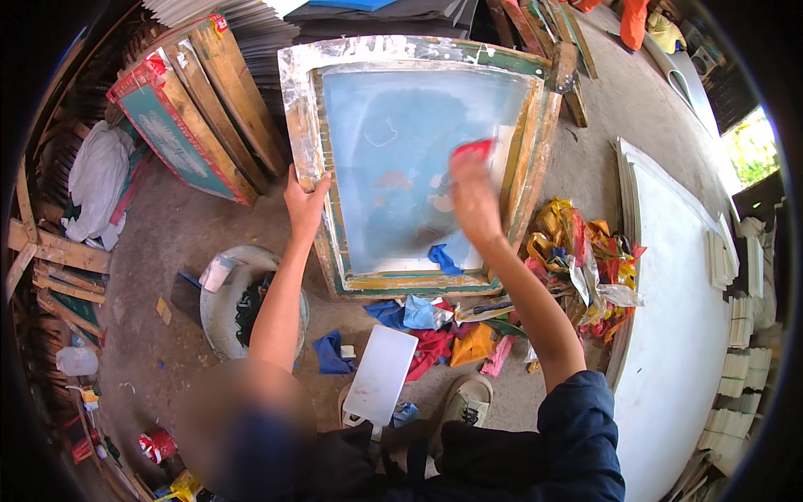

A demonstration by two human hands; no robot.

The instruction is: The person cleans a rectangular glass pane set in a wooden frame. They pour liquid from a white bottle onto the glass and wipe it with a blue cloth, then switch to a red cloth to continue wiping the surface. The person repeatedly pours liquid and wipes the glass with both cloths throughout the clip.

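A screen-printing frame with paint-spattered wooden edges and a pale blue mesh leans in front of me. My left hand is closed round its left edge, thumb to the front. My right hand, smeared by motion, is closed on a red cloth against the right part of the mesh. Some patchy, pinkish spots show on the mesh. At the lower right of the frame lies a crumpled blue rag, below my right hand.
Colourful scraps lie right of the frame, more rags below it. A bucket stands left, near stacked wooden frames. A white plastic piece lies by my shoes. White sheets are stacked at right.
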